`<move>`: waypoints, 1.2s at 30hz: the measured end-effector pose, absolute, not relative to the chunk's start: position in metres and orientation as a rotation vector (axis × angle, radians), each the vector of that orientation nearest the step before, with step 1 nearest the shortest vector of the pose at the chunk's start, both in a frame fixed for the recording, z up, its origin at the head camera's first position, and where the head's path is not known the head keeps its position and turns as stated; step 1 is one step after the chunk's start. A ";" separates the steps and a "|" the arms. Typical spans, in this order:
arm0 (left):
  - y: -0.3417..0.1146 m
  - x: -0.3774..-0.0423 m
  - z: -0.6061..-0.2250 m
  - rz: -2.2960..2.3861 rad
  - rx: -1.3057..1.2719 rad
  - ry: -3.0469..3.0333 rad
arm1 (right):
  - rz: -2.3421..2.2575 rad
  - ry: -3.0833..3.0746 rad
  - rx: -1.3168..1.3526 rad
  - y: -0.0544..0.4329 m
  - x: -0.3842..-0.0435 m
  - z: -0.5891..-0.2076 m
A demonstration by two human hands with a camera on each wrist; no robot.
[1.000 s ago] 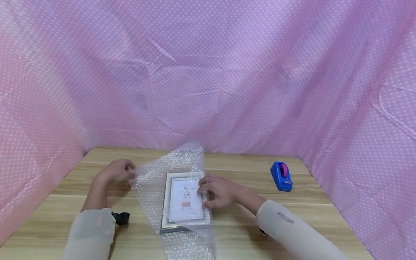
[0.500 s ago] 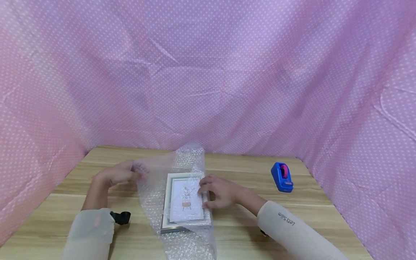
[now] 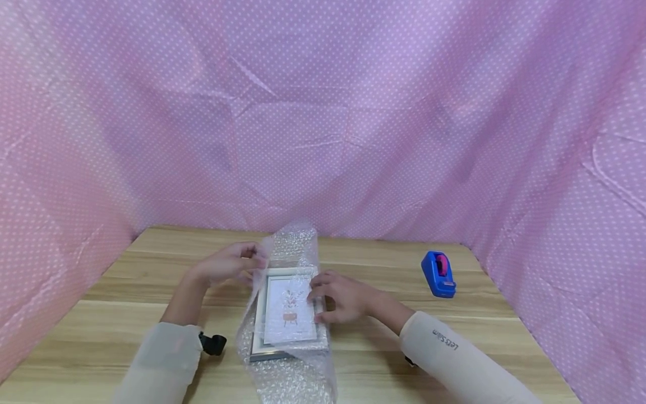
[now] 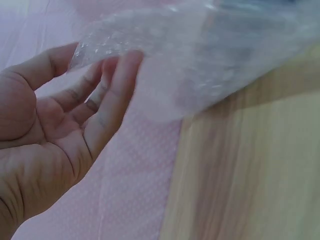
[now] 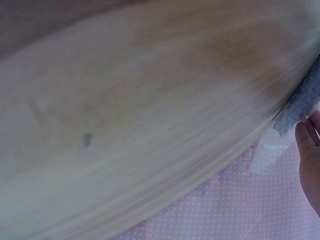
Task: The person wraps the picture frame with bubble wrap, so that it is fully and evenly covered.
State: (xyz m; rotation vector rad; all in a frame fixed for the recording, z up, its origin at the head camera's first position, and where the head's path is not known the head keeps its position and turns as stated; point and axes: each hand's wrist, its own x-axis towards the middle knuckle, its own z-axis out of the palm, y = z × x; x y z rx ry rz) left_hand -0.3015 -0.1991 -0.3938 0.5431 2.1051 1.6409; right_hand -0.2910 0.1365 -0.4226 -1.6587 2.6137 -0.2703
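Note:
A picture frame (image 3: 290, 311) with a pale border and a small drawing lies on a sheet of bubble wrap (image 3: 298, 381). The wrap's right side is folded over the frame's right part. My left hand (image 3: 229, 264) pinches the left edge of the wrap, lifted beside the frame's upper left corner. In the left wrist view, thumb and fingers of the left hand (image 4: 75, 110) hold the clear sheet at its corner. My right hand (image 3: 340, 297) rests its fingers on the frame's right side, over the folded wrap. Only part of the right hand (image 5: 311, 155) shows in the right wrist view.
A blue tape dispenser (image 3: 438, 274) with a pink roll stands at the right of the wooden table (image 3: 393, 269). Pink dotted cloth (image 3: 323, 123) hangs behind the table and at both sides.
My left hand has moved right towards the frame, carrying the wrap's left edge, which now stands folded up along the frame's left side. The right hand stays in place.

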 end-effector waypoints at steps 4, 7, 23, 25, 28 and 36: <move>-0.182 -0.305 -0.399 1.702 0.505 2.084 | -0.276 2.609 -1.686 0.137 -0.292 -0.423; -0.172 -0.306 -0.403 1.755 0.464 2.068 | -0.273 2.611 -1.700 0.138 -0.293 -0.422; -0.145 -0.307 -0.414 1.603 0.454 2.192 | -0.272 2.604 -1.653 0.139 -0.294 -0.419; -0.143 -0.307 -0.416 1.573 0.455 2.219 | -0.270 2.605 -1.657 0.139 -0.294 -0.419; -0.138 -0.306 -0.418 1.571 0.434 2.246 | -0.278 2.600 -1.685 0.139 -0.294 -0.419; -0.131 -0.303 -0.418 1.700 0.240 2.211 | -0.247 2.585 -1.728 0.138 -0.295 -0.421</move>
